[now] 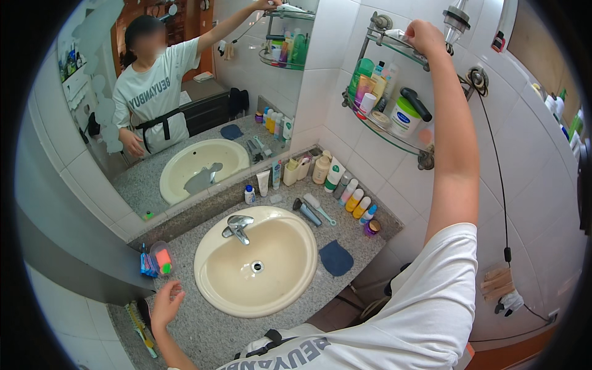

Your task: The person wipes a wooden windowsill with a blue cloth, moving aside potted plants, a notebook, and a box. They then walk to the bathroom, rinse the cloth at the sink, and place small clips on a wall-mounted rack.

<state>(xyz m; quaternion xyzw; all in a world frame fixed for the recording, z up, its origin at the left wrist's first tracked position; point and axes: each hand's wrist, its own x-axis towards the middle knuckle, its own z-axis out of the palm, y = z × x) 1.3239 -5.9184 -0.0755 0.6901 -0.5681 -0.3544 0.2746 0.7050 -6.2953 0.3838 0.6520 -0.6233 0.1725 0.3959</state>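
My right hand (424,38) is raised to the upper glass shelf (397,45) on the tiled wall. Its curled fingers pinch the end of a thin white packet or cloth (394,33) lying there; the fingertips are partly hidden. Lower left, my left hand (168,303) hovers by the counter, fingers loosely apart and holding nothing. Near it are a clear plastic box (161,258) with a pink-orange item and a small blue packet (147,264). Between my arms lies the cream oval washbasin (222,296) with a chrome mixer tap (239,228).
Bottles and a green-lidded tub (406,115) fill the lower glass shelf (393,141). Several bottles and tubes (354,200) line the granite counter's (296,300) back edges. A hair clipper (307,212), brush (319,209) and blue cloth (336,258) lie right of the basin. A large mirror (259,92) faces me; a cord (499,175) hangs right.
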